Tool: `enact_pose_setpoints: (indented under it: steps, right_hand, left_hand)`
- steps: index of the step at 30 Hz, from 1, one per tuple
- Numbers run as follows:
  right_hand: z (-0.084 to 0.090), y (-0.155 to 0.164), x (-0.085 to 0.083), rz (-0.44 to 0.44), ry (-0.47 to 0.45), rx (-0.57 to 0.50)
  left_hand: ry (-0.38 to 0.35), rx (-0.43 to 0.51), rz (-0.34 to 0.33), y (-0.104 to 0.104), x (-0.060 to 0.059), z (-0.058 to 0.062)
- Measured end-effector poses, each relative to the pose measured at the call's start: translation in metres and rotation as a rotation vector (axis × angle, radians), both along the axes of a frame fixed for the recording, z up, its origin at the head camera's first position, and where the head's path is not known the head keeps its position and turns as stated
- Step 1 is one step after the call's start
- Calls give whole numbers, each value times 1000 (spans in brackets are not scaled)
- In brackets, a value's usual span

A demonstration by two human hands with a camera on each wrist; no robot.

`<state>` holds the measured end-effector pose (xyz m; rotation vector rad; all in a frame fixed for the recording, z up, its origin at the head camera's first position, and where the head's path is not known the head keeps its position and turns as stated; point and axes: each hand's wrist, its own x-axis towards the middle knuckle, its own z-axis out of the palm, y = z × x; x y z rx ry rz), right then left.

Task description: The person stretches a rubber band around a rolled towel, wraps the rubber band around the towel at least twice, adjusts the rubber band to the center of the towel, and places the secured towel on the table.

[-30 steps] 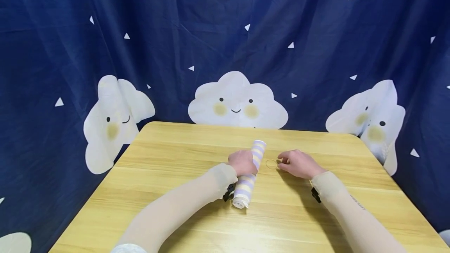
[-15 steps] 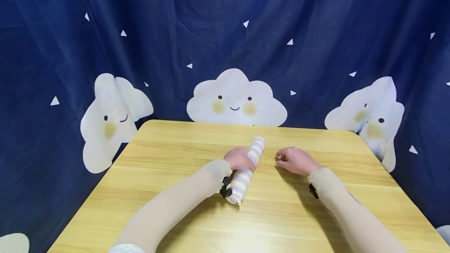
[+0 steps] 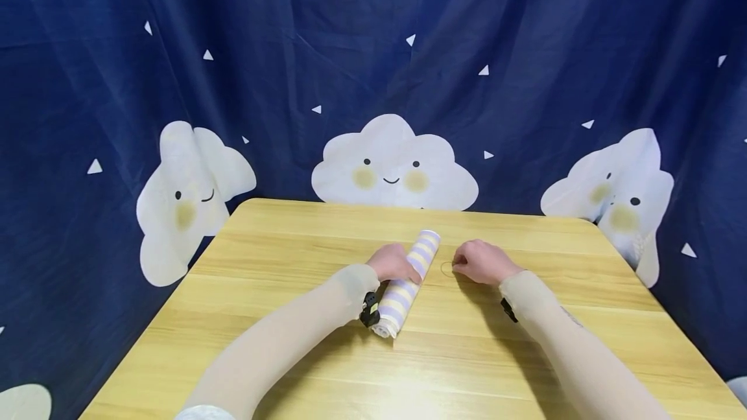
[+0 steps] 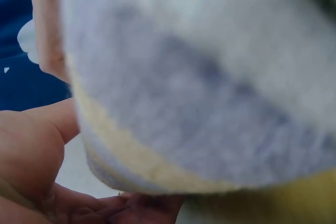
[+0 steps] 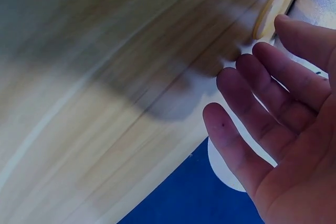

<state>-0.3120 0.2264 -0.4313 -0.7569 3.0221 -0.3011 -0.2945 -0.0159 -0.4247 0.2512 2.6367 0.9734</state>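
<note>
A rolled-up towel (image 3: 399, 295) with pale purple and cream stripes lies slantwise on the wooden table. My left hand (image 3: 393, 262) grips it around the middle; up close in the left wrist view, the fuzzy striped towel (image 4: 173, 108) fills most of the picture. To the right of the roll, a thin yellowish rubber band (image 3: 446, 269) lies on the tabletop. My right hand (image 3: 481, 262) hovers low there, its fingertips right at the band's edge. Seen from the right wrist, the fingers are loosely bent, with thumb and index tips beside the rubber band (image 5: 262, 20) and apart.
The wooden table (image 3: 280, 238) has rounded far corners. Behind it hangs a dark blue curtain (image 3: 362, 37) printed with white clouds and small triangles. A small black wrist device (image 3: 369, 310) sits on the left forearm, next to the roll's near end.
My left hand has shifted slightly left, and the towel roll's near end has swung left with it. The right hand has come a little left, its fingertips now overlapping the rubber band's right side.
</note>
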Motion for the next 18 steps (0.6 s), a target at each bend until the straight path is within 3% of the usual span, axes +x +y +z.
enact_pose_setpoints:
  steps: [5,13,18]
  right_hand:
    - [-1,-4,-4,-14,2,20]
    - [-7,-6,-8,-26,16,37]
    - [-9,-6,-8,-30,27,45]
  left_hand:
    - [7,0,-5,-3,-2,-3]
    - [-61,79,42,-7,-7,-11]
    - [-76,121,37,-9,-5,-11]
